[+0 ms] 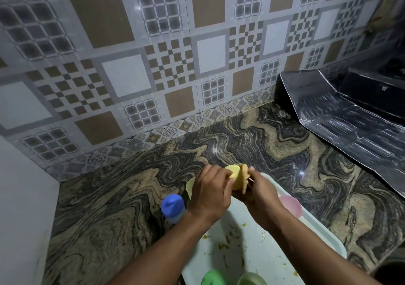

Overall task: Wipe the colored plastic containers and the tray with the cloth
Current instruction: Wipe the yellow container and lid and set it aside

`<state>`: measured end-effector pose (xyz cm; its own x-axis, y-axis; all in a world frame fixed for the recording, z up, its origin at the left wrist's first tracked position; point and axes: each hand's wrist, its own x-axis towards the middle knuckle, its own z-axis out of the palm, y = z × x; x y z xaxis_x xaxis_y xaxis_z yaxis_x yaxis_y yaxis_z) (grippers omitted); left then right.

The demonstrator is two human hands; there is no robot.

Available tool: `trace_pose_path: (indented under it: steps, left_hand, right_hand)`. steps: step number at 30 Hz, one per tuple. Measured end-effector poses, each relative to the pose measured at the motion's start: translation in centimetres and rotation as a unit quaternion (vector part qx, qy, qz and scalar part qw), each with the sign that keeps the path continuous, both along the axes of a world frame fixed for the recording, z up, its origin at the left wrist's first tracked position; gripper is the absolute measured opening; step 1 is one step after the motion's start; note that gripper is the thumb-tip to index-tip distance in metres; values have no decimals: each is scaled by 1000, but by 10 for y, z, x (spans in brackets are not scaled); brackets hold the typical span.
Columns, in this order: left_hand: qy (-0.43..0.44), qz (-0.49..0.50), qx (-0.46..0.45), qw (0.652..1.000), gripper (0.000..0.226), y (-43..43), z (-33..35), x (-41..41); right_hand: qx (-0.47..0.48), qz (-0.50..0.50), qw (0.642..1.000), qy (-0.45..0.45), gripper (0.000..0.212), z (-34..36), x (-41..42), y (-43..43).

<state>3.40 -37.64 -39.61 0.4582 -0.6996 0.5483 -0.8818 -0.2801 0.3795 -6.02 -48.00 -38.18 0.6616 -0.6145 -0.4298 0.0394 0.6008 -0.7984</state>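
Fingers [221, 176] of left hand [210, 190] curled round yellow container [233, 172], held up over far end of tray [324, 234]. Right hand [260, 194] pinches tan cloth [243, 180] against it. Around, big to small: swirly stone counter [109, 197], crinkled foil sheet [350, 126] at right, tray with food bits, my forearms blocking its middle, pink container [291, 203] on right edge, green container [213, 278] at near end, blue-capped bottle [173, 207] just left of tray.

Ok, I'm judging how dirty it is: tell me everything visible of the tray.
The tray is pale, plastic-looking, rectangular with rounded corners and a raised rim. It lies flat on the marbled counter, partly hidden by both forearms. Yellowish food scraps dot its floor. A pink container and green ones sit in it.
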Motion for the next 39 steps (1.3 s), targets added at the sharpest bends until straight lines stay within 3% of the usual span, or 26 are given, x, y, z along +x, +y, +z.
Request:
trace_pose_path:
  steps: [5, 7, 8, 10, 13, 17, 22, 24, 26, 28, 30, 31, 33, 34, 36, 39]
  left_hand:
    - [42, 11, -15, 999, 18, 6, 9, 4]
    - [131, 27, -14, 991, 20, 6, 12, 15]
    - [223, 20, 3, 975, 20, 5, 17, 21]
    - [410, -24, 45, 911, 16, 2, 27, 30]
    - [540, -60, 77, 836, 17, 3, 43, 34]
    - [609, -87, 116, 780, 26, 6, 53, 30]
    - [611, -43, -84, 786, 30, -11, 38, 22]
    - [626, -19, -124, 769, 24, -15, 28, 18]
    - [688, -31, -88, 720, 28, -10, 27, 13]
    - [719, -51, 11, 693, 42, -2, 37, 12]
    - [684, -31, 108, 720, 57, -2, 51, 11]
    - [640, 3, 131, 757, 63, -7, 55, 11]
    - [528, 104, 95, 838, 66, -24, 57, 11]
    - [479, 163, 47, 861, 64, -31, 56, 9]
    - [427, 269, -55, 862, 64, -42, 54, 1]
    - [467, 348, -132, 802, 62, -46, 49, -11]
  right_hand:
    - [-180, 59, 981, 49, 24, 4, -3, -8]
    - [-209, 92, 972, 54, 24, 10, -5, -12]
    - [-211, 112, 970, 52, 24, 13, -5, -14]
    - [-225, 157, 960, 59, 23, 19, -6, -19]
    - [-218, 207, 953, 48, 19, 23, -7, -28]
    - [-168, 226, 960, 6, 22, 25, -14, -31]
    - [-38, 91, 990, -96, 23, 18, -13, -14]
    - [-11, 49, 993, -105, 23, 11, -13, -7]
    - [-8, 46, 995, -89, 19, 9, -17, -6]
    - [-44, 106, 992, -60, 15, 14, -24, -12]
    - [-95, 201, 974, -35, 21, 22, -26, -19]
    - [-114, 225, 967, -29, 26, 25, -25, -22]
    - [-110, 205, 972, -45, 28, 30, -18, -22]
    - [-102, 170, 978, -60, 28, 31, -13, -18]
    - [-87, 83, 989, -90, 23, 29, -7, -6]
    - [-26, -3, 995, -100, 19, 18, -4, 12]
